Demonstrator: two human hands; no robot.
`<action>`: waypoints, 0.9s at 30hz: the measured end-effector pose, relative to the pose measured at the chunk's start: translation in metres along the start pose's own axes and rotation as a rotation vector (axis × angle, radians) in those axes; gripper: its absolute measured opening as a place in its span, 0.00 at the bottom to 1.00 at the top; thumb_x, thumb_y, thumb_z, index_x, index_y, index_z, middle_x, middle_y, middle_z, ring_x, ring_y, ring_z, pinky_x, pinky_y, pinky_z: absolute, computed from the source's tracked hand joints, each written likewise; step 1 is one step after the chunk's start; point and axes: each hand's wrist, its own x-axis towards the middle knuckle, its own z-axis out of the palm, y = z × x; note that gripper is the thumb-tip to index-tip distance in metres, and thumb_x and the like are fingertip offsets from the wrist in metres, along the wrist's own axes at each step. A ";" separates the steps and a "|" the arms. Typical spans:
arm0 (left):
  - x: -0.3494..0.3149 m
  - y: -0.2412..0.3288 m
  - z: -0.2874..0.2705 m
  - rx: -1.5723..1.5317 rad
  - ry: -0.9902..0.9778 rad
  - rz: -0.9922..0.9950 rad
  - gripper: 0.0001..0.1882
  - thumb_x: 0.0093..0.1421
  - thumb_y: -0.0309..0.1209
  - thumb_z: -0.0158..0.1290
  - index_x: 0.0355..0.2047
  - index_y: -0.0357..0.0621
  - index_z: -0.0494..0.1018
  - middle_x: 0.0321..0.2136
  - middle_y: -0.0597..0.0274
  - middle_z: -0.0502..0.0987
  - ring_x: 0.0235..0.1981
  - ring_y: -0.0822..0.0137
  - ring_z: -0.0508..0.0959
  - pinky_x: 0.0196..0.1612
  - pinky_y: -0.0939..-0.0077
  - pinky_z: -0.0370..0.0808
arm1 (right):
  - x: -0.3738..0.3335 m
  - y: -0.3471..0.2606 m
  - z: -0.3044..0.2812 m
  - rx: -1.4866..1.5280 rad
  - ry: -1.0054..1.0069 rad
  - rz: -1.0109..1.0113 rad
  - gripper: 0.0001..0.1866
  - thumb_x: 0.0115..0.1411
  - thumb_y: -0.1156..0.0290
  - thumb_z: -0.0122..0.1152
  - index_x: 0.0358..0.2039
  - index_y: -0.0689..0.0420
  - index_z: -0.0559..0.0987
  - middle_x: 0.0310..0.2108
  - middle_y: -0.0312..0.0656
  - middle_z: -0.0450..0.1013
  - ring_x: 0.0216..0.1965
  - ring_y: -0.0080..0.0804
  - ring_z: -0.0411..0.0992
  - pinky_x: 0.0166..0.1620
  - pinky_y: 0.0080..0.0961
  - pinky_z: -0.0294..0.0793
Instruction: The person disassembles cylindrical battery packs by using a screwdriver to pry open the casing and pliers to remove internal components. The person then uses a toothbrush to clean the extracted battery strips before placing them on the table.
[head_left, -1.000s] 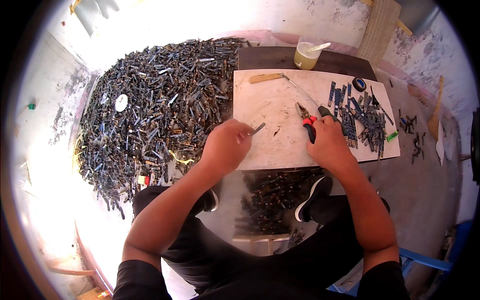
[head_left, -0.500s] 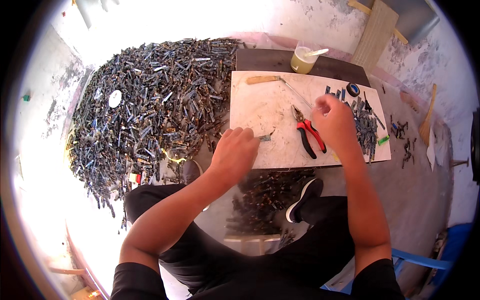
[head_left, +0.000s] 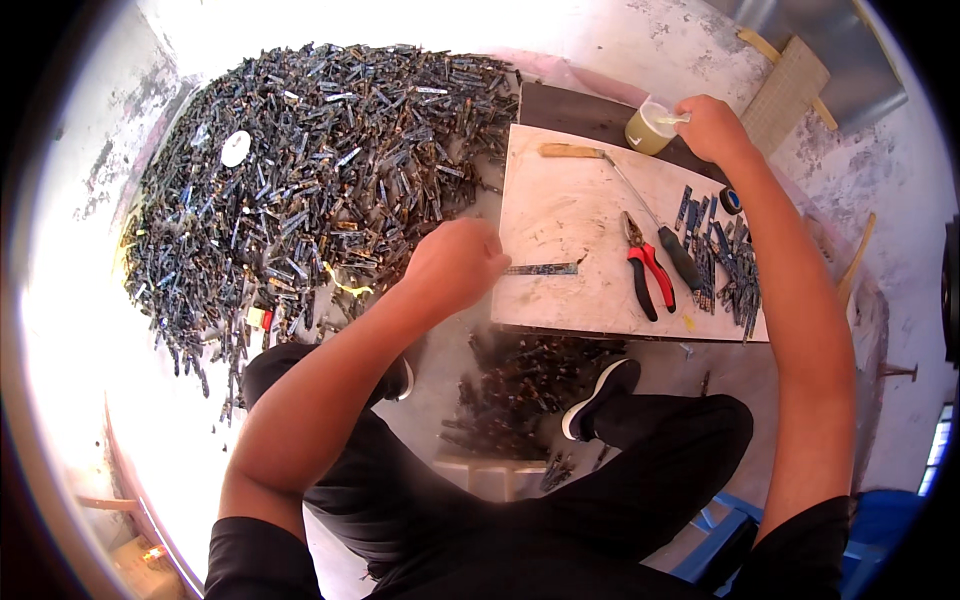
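My left hand is closed on one end of a thin dark strip, which lies across the left part of the pale board. At the far right, my right hand pinches the pale handle of a stirring stick or brush. Its lower end is inside a plastic cup of yellowish liquid. On the board lie red-and-black pliers, a dark-handled screwdriver and a wooden-handled tool.
Several dark strips and a roll of tape lie at the board's right. A large heap of dark strips covers the floor at left. More pieces lie below the board, between my feet. A broom leans at right.
My right hand has moved from over the screwdriver, far and right, to the cup's stick, uncovering the screwdriver handle. My left hand keeps the strip, more of which now shows. The view has shifted.
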 end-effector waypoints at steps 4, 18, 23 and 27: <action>0.001 0.001 0.015 0.025 0.006 -0.030 0.15 0.60 0.40 0.67 0.34 0.39 0.83 0.32 0.51 0.85 0.38 0.52 0.86 0.44 0.59 0.81 | 0.012 0.006 0.000 -0.018 0.001 -0.017 0.10 0.63 0.68 0.63 0.41 0.54 0.88 0.44 0.54 0.83 0.48 0.52 0.81 0.52 0.43 0.80; 0.023 -0.008 0.004 -0.166 -0.130 -0.114 0.15 0.60 0.39 0.67 0.32 0.38 0.81 0.25 0.55 0.83 0.25 0.61 0.83 0.31 0.64 0.78 | -0.043 0.008 -0.037 0.122 0.294 0.069 0.14 0.69 0.65 0.61 0.49 0.56 0.87 0.41 0.55 0.84 0.46 0.54 0.83 0.50 0.44 0.80; 0.017 -0.003 0.009 -0.029 -0.078 -0.051 0.17 0.57 0.42 0.70 0.30 0.40 0.80 0.26 0.54 0.83 0.31 0.56 0.84 0.37 0.61 0.79 | -0.063 0.006 -0.025 0.152 0.308 0.091 0.14 0.69 0.65 0.61 0.50 0.56 0.87 0.41 0.56 0.84 0.45 0.54 0.83 0.50 0.42 0.80; 0.012 0.002 0.012 0.003 -0.069 -0.047 0.17 0.55 0.43 0.71 0.29 0.41 0.81 0.28 0.53 0.84 0.35 0.52 0.85 0.40 0.59 0.79 | -0.070 0.001 -0.019 0.224 0.399 0.114 0.14 0.70 0.65 0.61 0.50 0.57 0.87 0.41 0.55 0.84 0.45 0.53 0.84 0.49 0.41 0.81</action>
